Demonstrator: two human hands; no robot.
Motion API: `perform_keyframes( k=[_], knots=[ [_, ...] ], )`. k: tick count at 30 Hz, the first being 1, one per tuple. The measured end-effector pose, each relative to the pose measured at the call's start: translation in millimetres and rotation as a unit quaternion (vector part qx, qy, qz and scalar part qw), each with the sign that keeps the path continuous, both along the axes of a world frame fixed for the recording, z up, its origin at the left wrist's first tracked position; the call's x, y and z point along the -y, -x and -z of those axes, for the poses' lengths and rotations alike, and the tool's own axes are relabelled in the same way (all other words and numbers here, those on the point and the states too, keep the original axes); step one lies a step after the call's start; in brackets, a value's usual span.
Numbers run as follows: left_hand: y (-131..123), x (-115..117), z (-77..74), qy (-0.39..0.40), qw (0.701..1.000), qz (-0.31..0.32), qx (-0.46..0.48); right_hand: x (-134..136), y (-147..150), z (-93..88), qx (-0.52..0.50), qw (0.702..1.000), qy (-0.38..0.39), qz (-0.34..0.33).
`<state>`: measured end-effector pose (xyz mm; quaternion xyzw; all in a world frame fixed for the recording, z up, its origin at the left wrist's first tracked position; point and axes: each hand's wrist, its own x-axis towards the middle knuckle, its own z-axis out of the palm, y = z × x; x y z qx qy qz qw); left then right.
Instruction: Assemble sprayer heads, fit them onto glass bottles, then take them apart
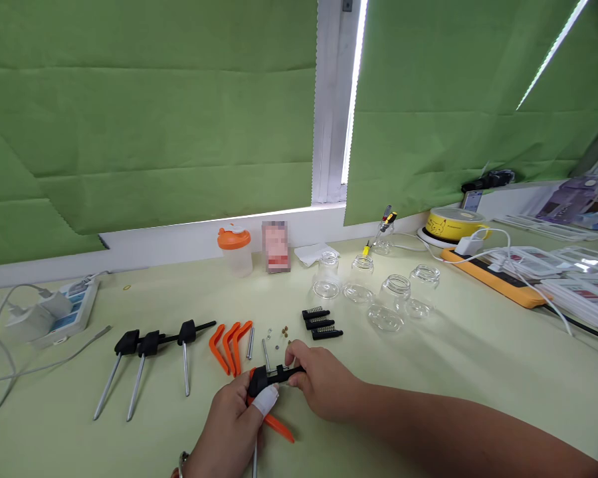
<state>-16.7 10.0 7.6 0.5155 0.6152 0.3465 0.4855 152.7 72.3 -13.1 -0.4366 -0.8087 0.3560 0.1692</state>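
Your left hand [226, 425] grips the black-and-orange tool [257, 383] above the desk [458, 365], and your right hand [326, 382] pinches its black bar [280, 376] between thumb and fingers. Three orange levers [227, 345] lie just beyond.

Pretty bright overall tbh. There's a blown-out white strip in the window gap [355, 86] and a second slit of light up top right, while the green blinds [149, 126] sit a lot dimmer. The bench [503, 372] gets mostly even light, with soft shadows right of the glass jars [385, 312], which catch little glints. The black piece [258, 384] in the left grip [236, 415] goes dark enough to lose detail. Right edge looks stretched, wide-angle style, and the box [276, 247] out back is pixelated.
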Motion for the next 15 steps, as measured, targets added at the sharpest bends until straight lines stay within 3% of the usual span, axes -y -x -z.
perform_keyframes(
  k=[5, 15],
  knots=[
    [-0.4, -0.6, 0.1, -0.033, 0.999, 0.002, -0.002, -0.3, -0.1, -1.1, 0.004, 1.0, -0.002, 0.0],
    [0.2, -1.0, 1.6, -0.003, 1.0, -0.005, 0.004, -0.9, 0.1, -1.1, -0.001, 1.0, 0.003, 0.006]
  ],
)
